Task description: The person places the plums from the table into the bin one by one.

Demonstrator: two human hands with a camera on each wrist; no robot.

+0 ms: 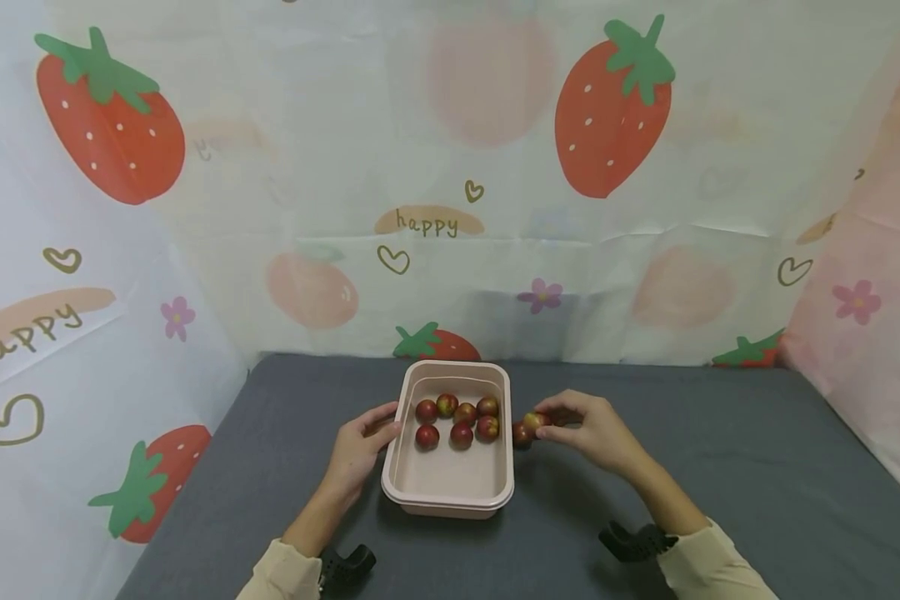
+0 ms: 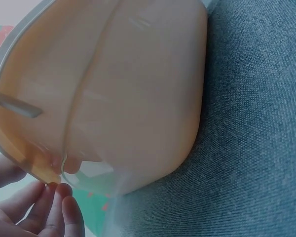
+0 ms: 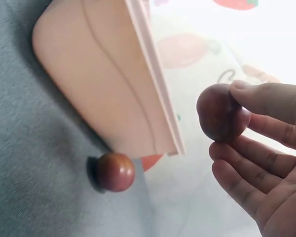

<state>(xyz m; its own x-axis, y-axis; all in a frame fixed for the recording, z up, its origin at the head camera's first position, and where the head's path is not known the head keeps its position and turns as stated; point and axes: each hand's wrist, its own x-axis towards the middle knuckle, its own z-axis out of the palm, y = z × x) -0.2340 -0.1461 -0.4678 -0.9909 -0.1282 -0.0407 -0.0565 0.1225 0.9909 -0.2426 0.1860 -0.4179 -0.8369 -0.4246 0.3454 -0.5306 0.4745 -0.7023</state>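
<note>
A pale pink plastic box (image 1: 450,479) stands on the grey cloth, with several red plums (image 1: 461,435) in its far half. My left hand (image 1: 356,446) holds the box's left side, thumb at the rim and fingers against the outer wall; the fingertips (image 2: 64,190) also show in the left wrist view. To the right of the box, my right hand (image 1: 588,429) pinches a dark red plum (image 3: 219,111) between thumb and fingers, raised off the cloth. Its notched outline may be a second plum; I cannot tell. Another plum (image 3: 116,172) lies on the cloth beside the box wall.
A grey cloth (image 1: 720,467) covers the table. Behind it and at both sides hang pale curtains (image 1: 330,167) printed with strawberries, hearts and flowers. Black wrist mounts (image 1: 637,542) sit on both forearms.
</note>
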